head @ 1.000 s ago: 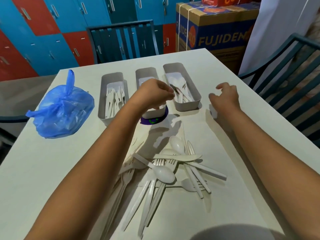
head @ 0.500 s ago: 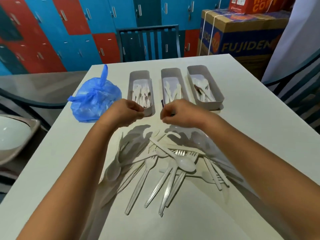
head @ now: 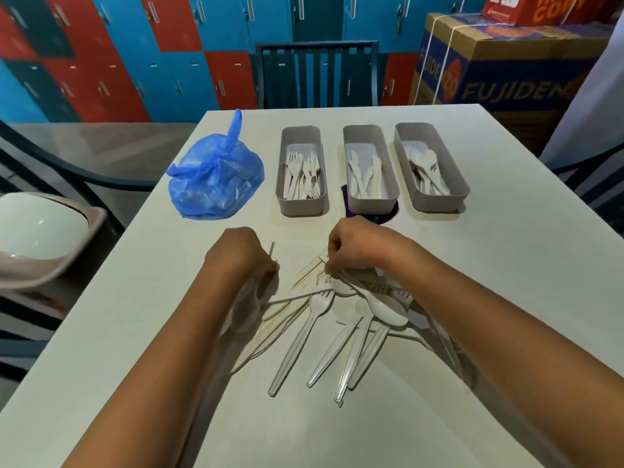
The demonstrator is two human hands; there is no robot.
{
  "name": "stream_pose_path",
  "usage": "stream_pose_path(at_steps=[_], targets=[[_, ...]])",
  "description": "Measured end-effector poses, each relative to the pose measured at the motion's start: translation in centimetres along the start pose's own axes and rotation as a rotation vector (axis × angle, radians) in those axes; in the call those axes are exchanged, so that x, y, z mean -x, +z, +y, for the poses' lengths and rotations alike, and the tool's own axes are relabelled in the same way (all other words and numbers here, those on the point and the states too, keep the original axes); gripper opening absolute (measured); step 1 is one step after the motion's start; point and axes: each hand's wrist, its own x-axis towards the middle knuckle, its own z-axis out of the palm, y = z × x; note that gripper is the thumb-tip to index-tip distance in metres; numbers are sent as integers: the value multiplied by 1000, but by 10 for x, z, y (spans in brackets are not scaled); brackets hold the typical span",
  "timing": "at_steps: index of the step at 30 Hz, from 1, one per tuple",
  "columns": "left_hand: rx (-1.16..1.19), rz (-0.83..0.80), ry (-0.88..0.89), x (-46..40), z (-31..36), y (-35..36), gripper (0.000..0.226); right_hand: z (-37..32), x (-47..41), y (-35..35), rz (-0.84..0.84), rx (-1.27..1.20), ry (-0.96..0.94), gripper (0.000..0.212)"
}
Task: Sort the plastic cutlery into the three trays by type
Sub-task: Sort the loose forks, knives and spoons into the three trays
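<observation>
Down at the far edge of the loose cutlery pile (head: 341, 319), the right hand (head: 354, 248) has its fingers curled and pinches a thin white utensil handle, knuckles toward the trays. Across a small gap of bare tabletop (head: 506, 265), the left hand (head: 241, 251) is also curled, gripping a slim white piece whose end pokes up past the knuckles; what type it is cannot be told. Beneath and between both forearms the pile fans out toward the person: forks, a spoon (head: 385, 307) lying on top, and longer handles pointing to the near edge.

Beyond the hands, three grey trays stand side by side, long sides parallel, with narrow lanes between them. Left tray (head: 283, 170) holds forks, middle tray (head: 391, 173) knives, right tray (head: 456, 170) spoons. A purple disc (head: 388, 216) peeks out under the middle tray's near end. Just left of the fork tray sits a knotted blue plastic bag (head: 216, 180), close to the tabletop's left edge.

Open surface lies to the right of the spoon tray and right of the pile, out to the right edge. Past the far edge stands a dark chair (head: 317, 76), a cardboard box (head: 506, 69) to its right, and red and blue lockers (head: 135, 55) behind.
</observation>
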Motion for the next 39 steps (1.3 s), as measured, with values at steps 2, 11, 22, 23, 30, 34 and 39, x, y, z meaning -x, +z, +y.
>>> stream_pose_path(at_steps=[2,11,22,23,30,34,39], targets=[[5,1,-2,-2,2,1,26,-1,-1,0,15,-9,15,19],[51,29,43,-7,3,-8,23,-3,-7,7,37,16,73,23],[306,-15,198,-3,28,-24,31,2,0,-14,49,-292,36,5],[323,-17,218,-2,30,-25,31,4,1,-17,47,-337,32,6],[372,52,323,0,48,-27,28,24,7,-37,145,-607,24,7],[446,-5,274,-7,65,-31,18,37,6,-46,273,-758,41,9],[890,-208,284,-13,98,-30,26,58,-2,-65,596,-981,97,16]])
